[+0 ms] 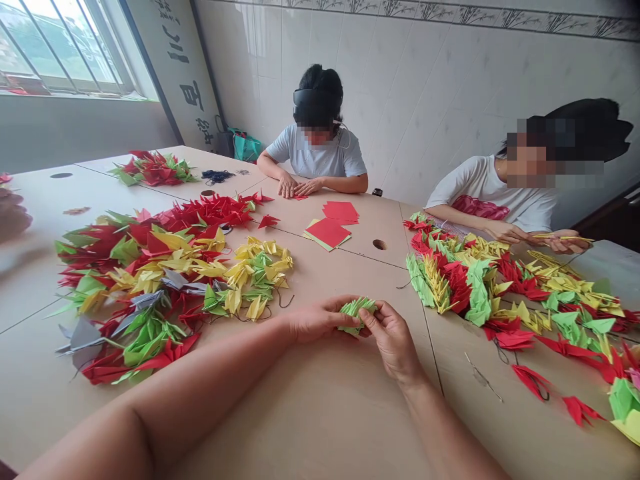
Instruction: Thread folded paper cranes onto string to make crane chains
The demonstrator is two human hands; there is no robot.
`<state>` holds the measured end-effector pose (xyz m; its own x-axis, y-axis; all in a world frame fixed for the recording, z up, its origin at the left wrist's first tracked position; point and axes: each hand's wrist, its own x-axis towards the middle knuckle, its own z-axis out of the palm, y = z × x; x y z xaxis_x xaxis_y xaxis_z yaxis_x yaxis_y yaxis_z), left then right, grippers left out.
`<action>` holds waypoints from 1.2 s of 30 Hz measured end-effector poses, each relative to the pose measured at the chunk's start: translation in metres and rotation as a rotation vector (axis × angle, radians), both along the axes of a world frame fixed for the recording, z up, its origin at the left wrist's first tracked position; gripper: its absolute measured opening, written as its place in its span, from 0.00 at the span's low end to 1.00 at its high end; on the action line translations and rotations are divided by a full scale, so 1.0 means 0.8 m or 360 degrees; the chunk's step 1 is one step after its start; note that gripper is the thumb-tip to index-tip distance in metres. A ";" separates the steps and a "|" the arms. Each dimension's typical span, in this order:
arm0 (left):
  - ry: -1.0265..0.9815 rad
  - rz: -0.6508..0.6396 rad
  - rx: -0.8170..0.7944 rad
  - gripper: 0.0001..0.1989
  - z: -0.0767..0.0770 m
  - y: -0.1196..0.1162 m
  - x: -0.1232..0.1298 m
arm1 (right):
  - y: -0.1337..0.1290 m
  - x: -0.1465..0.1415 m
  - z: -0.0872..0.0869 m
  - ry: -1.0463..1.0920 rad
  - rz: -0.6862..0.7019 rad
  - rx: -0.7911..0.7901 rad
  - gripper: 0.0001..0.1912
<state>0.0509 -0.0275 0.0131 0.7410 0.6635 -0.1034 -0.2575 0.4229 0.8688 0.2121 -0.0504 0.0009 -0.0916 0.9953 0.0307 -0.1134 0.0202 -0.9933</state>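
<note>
Between my two hands, just above the table's middle, is a compact bundle of light green folded paper pieces (357,311), pressed close together. My left hand (320,320) grips its left side, with the thumb along the front. On the right, the thumb and fingers of my right hand (393,337) close on the bundle's edge. The undersides of both hands and some fingers are hidden. To the left lies a big heap of red, yellow, green and grey folded paper cranes (165,267), its yellow and green end nearest my left hand.
Strung paper cranes (470,287) spread over the table's right side, with a thin metal needle-like tool (483,377) in front. Red paper squares (330,231) lie ahead. One person (320,157) folds red paper opposite; another person (493,190) handles yellow paper at right. A blurred hand (13,210) shows at far left.
</note>
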 end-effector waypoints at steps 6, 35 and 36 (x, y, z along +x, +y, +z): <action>-0.0064 0.0142 -0.0063 0.19 -0.002 0.001 0.001 | 0.003 -0.001 -0.002 0.0082 -0.0197 -0.0064 0.16; -0.0041 0.0172 -0.0119 0.18 -0.006 0.009 -0.005 | 0.010 0.012 -0.006 0.0420 -0.0141 -0.0314 0.11; -0.0064 0.0179 -0.0153 0.17 -0.004 0.010 -0.005 | 0.011 0.013 -0.006 0.0452 -0.0151 -0.0315 0.11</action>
